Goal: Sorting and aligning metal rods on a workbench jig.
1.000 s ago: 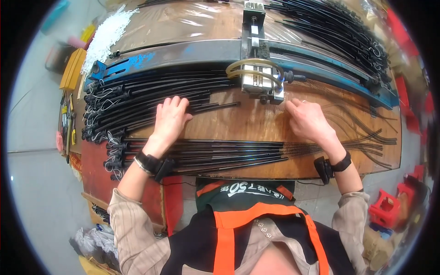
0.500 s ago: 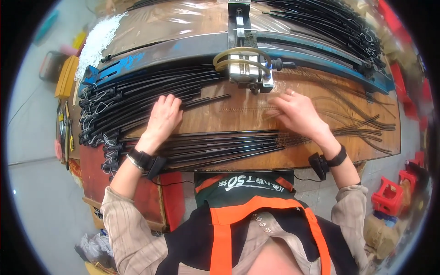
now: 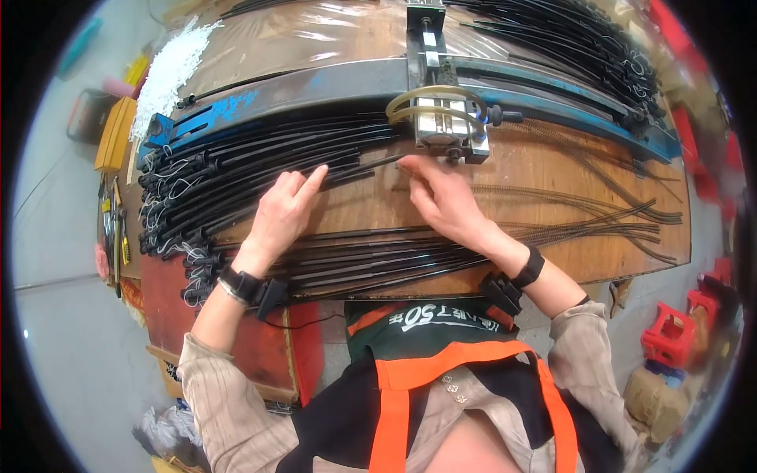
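My left hand (image 3: 282, 211) is over the near edge of a bundle of thin black rods (image 3: 260, 169), its index finger stretched out and the other fingers curled around a black rod (image 3: 382, 164). The far end of that rod is pinched in the fingertips of my right hand (image 3: 448, 199), just left of a metal clamp block (image 3: 445, 126). The block sits on a blue and grey rail (image 3: 339, 83) across the table. Below my right hand, thin coil springs (image 3: 505, 191) run to the right. My palms hide part of the rod.
A second row of black rods (image 3: 378, 256) lies along the table's near edge, with dark fittings and pale cords at the left end. More black rods (image 3: 576, 39) are piled far right. White strips (image 3: 169, 75) are heaped far left. Red stools (image 3: 668, 335) stand at right.
My right hand has moved left from the coil springs to the end of the black rod. My left hand has shifted slightly, its index finger now stretched out.
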